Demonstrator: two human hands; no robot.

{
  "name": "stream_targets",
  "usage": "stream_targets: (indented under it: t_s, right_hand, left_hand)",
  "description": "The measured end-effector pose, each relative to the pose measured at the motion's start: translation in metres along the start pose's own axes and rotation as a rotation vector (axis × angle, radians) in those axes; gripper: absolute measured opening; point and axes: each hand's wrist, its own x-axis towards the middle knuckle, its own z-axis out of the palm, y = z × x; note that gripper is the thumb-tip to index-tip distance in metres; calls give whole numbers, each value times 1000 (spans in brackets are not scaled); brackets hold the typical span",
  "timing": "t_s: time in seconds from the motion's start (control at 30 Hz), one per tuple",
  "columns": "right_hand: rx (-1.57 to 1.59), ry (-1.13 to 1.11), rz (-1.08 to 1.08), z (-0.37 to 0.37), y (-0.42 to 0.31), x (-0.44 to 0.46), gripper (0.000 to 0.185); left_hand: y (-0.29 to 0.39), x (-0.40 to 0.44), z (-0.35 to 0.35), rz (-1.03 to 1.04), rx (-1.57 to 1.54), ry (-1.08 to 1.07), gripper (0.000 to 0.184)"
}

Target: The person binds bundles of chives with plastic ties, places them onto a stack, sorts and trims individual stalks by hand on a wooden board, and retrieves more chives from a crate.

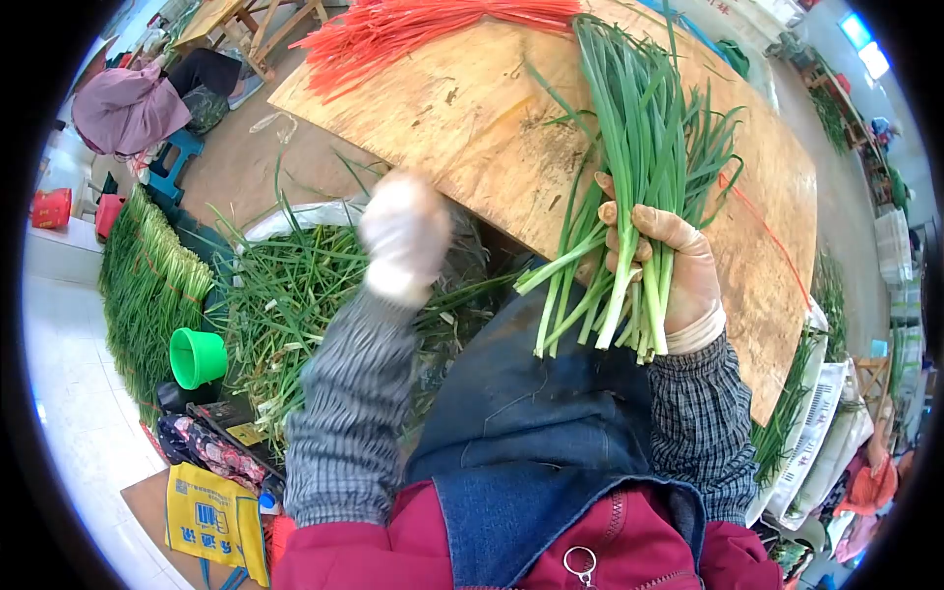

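Note:
My right hand, in a pale glove with stained fingertips, is closed round a bunch of garlic chives. The pale stem ends hang down toward my lap, and the long green leaves spread away over the wooden board. My left hand, also in a pale glove, is apart from the bunch. It is smeared by motion above a heap of loose green leaves left of the board. Its fingers do not show clearly.
Thin red strips lie at the board's far edge. Bundled greens stand at the left behind a green bucket. A yellow bag lies at lower left. Another person sits at upper left near a blue stool.

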Motion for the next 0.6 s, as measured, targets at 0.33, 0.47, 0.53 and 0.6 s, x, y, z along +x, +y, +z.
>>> stream_targets:
  t_s: [0.33,0.47,0.53,0.6]
  right_hand:
    - [-165,103,-30,-2,14,12,11]
    - [-314,191,-67,1,24,13,15]
    - [-334,212,-84,4,28,11,15]
    - [-346,244,-82,6,30,9,14]
  left_hand:
    - [-100,-112,-131,-392,228,-313,16]
    - [33,-25,-132,-691,-1063,-506,19]
    - [67,-11,-120,-680,-1234,-654,24]
    - [88,-3,-107,-635,-1238,-667,18]
